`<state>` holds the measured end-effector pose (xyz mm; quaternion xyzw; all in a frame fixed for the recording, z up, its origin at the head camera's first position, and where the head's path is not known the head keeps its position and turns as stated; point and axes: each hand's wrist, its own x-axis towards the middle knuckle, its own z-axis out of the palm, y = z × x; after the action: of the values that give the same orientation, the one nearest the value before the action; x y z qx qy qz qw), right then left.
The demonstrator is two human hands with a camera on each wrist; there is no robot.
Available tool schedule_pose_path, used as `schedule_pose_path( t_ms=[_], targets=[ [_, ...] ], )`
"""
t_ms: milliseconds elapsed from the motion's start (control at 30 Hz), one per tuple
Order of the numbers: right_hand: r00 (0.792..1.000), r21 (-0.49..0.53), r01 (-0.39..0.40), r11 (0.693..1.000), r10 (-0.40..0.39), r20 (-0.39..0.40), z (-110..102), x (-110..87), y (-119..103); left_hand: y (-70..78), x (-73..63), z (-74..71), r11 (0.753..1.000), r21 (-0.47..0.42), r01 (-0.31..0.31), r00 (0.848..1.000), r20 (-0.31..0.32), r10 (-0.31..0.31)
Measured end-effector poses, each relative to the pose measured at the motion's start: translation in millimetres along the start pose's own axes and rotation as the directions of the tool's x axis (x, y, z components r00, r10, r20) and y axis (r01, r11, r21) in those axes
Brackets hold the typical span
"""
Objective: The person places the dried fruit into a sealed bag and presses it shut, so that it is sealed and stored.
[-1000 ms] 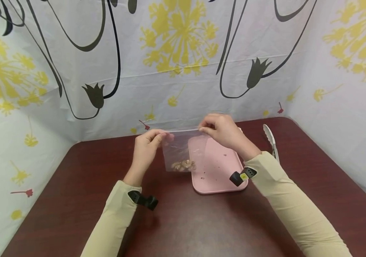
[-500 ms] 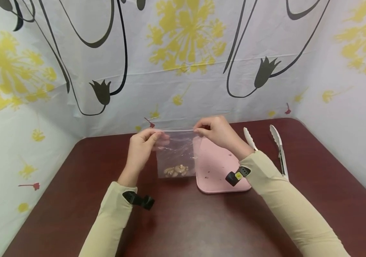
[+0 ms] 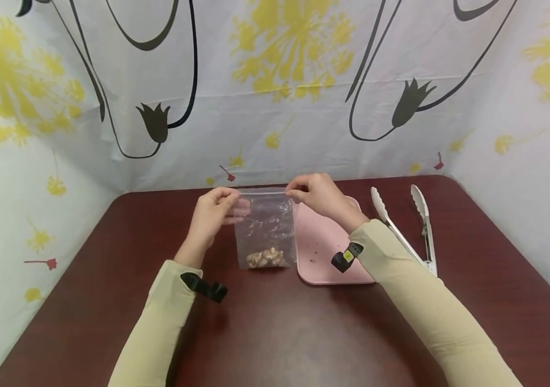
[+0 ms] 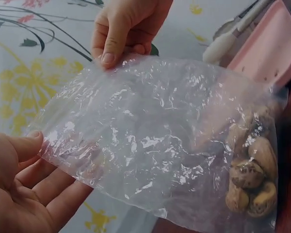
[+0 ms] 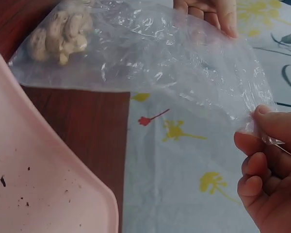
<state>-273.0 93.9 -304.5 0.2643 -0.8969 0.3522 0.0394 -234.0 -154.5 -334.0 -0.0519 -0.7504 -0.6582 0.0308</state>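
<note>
A clear plastic zip bag (image 3: pixel 267 231) hangs upright between my two hands, its zip edge at the top. In its bottom lie several light brown pieces that look like mushrooms (image 4: pixel 252 174), also seen in the right wrist view. My left hand (image 3: pixel 211 212) pinches the top left corner between thumb and forefinger, its other fingers spread behind the plastic. With thumb and forefinger, my right hand (image 3: pixel 320 198) pinches the top right corner; its remaining fingers are curled, as the right wrist view shows. Whether the bag's bottom touches the table cannot be made out.
Right of the bag lies a pink tray (image 3: pixel 311 273) with small dark crumbs, partly under my right forearm. Metal tongs with white tips (image 3: pixel 420 201) lie spread beyond it, partly behind the sleeve. A patterned cloth (image 3: pixel 265 118) rises behind the dark red table (image 3: pixel 275 333).
The bag and both hands have shifted left away from the tray, and the bag hangs flatter. The tongs have come more into view. Both hands keep their pinch.
</note>
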Motion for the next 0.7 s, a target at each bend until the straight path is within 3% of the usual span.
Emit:
schedule_pose_path(
  t_ms=[267,700],
  targets=[
    [0.999,-0.018,-0.047,0.999,0.047,0.010,8.7,17.3,12.7,-5.0,19.5,-2.0,0.993,0.112,0.043,0.999,-0.030,-0.040],
    [0.994,-0.050,-0.093,0.994,0.096,0.052,26.1,41.1,34.3,-27.5,44.4,-3.1,0.948,0.309,0.077,0.995,-0.089,-0.052]
  ],
)
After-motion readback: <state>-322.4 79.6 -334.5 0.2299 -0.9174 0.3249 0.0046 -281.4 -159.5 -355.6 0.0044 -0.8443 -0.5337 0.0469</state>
